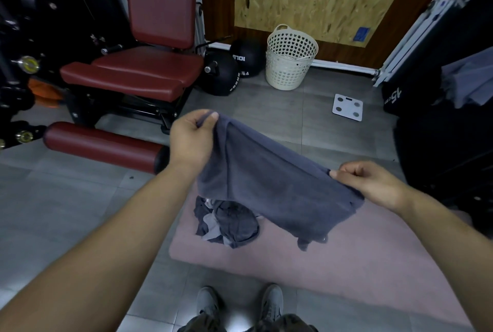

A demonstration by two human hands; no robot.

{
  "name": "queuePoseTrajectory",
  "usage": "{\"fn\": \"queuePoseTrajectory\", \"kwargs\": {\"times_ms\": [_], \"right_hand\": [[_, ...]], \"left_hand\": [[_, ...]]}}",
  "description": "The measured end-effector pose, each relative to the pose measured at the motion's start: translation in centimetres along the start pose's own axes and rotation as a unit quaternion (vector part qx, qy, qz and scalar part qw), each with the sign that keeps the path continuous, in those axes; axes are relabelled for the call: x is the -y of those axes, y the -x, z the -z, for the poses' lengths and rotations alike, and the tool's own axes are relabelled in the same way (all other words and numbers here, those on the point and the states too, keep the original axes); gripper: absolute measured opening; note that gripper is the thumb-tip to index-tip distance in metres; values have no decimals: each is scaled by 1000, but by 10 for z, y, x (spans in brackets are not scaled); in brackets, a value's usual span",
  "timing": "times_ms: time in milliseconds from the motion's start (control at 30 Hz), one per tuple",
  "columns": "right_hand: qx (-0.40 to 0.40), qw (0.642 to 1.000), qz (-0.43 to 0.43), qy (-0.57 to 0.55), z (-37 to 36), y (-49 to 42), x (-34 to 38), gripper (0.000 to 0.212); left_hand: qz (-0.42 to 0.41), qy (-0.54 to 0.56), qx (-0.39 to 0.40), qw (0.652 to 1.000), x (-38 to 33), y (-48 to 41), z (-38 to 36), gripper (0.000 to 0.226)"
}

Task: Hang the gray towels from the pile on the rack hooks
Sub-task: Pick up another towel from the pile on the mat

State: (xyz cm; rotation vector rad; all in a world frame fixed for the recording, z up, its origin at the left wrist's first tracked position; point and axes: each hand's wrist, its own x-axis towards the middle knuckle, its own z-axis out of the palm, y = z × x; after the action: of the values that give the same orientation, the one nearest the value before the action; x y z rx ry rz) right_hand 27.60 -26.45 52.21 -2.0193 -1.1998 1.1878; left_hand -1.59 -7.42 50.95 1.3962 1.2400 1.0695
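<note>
A gray towel (269, 179) is stretched in the air between my two hands, sagging toward the floor. My left hand (193, 138) pinches its upper left corner, where a small loop sticks up between thumb and fingers. My right hand (373, 183) grips the towel's right edge with curled fingers. Below the towel, a small pile of gray towels (226, 221) lies crumpled on a pink mat (333, 265). At the right edge, another gray towel (469, 83) hangs against dark equipment; the hooks themselves cannot be made out.
A red padded gym seat (138, 70) and its red roller pad (104, 146) stand at the left. Two black medicine balls (226, 73), a white perforated basket (289, 58) and a white scale (347, 106) are by the far wall. My shoes (240, 302) stand at the mat's near edge.
</note>
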Motion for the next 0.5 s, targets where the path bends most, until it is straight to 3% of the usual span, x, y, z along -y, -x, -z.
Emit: {"fn": "queuePoseTrajectory", "kwargs": {"times_ms": [67, 133, 200, 300, 400, 500], "right_hand": [[-33, 999, -16, -18, 3, 0, -14, 38], [-69, 997, -2, -37, -1, -1, -18, 28], [-72, 995, 42, -52, -13, 1, -3, 19], [-45, 989, 99, -103, -30, 3, 29, 10], [2, 979, 118, -164, -34, 5, 52, 8], [24, 973, 113, -201, -26, 8, 55, 20]], "left_hand": [[-18, -34, -39, 998, 3, 7, -2, 19], [0, -70, 22, 997, 7, 16, -13, 22], [24, -79, 164, 983, 7, 31, -26, 41], [3, -93, 382, 919, -8, 54, -47, 56], [11, -57, 471, 880, -28, 64, -63, 41], [18, -30, 448, 893, -37, 61, -65, 7]]}}
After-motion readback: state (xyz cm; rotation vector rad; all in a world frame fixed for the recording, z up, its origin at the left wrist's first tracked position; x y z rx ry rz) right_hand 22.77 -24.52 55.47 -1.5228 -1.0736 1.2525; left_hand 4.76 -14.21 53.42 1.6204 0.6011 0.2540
